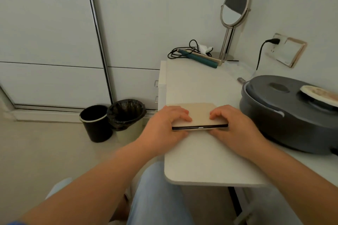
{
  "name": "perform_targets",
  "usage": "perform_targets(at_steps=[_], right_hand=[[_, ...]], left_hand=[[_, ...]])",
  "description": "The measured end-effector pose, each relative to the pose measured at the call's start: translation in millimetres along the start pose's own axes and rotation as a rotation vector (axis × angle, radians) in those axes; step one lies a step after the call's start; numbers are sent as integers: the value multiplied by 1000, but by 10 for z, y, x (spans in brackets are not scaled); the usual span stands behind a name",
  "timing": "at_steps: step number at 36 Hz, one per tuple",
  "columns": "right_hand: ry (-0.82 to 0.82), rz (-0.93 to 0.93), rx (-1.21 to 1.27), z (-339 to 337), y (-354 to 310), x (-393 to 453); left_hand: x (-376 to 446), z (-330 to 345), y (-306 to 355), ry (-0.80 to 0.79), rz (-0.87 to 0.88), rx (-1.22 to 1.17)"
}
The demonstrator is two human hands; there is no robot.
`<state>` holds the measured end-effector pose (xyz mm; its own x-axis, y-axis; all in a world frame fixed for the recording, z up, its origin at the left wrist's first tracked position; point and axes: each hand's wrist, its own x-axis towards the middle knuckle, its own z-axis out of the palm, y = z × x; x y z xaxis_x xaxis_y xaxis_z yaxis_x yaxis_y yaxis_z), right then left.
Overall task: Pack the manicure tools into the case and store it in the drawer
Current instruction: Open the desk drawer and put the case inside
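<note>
Beige case (200, 115) flat on table (201, 160) | left hand (164, 124), right hand (232, 124) clamp its ends, fingers curled over lid; probably pressing it closed | drawer step pending

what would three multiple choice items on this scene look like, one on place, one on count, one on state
1. The case lies:
A. on the white table
B. on the floor
C. on the grey cooker

2. Bins on the floor:
A. one
B. two
C. four

3. The case is:
A. wide open
B. closed flat
C. upright

Answers:
1 A, it rests on the tabletop between the left hand and right hand.
2 B, a black bin stands beside a bag-lined bin.
3 B, only a thin dark seam shows along its near edge.
</note>
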<state>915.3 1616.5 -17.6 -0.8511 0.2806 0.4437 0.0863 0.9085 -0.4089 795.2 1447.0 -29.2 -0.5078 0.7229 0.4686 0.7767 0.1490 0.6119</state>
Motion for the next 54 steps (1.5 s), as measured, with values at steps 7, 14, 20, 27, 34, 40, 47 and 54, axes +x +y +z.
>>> perform_targets(at_steps=[7, 14, 20, 27, 34, 40, 47, 54], right_hand=[[-92, 92, 14, -75, -145, -65], [-125, 204, -23, -156, -411, -37], [-128, 135, -91, 16, -681, 233], [-239, 10, -195, 636, -903, 925], [-411, -118, -524, 1237, -810, 1902], [-611, -92, -650, 1494, -466, 2068], [-568, -137, -561, 1592, -365, 2026], [-565, -55, -386, 1542, -410, 2049]], left_hand=[[-112, -55, 35, -151, -8, 47], [-172, -182, 16, -143, -146, -151], [-413, -505, -508, 103, -360, -241], [-958, -759, -1567, 81, -721, -50], [-1113, -639, -2487, -133, -981, -45], [-926, -366, -3239, -484, -1028, -119], [-732, -303, -3558, -724, -1222, -246], [-218, -893, -3257, -632, -1538, -260]])
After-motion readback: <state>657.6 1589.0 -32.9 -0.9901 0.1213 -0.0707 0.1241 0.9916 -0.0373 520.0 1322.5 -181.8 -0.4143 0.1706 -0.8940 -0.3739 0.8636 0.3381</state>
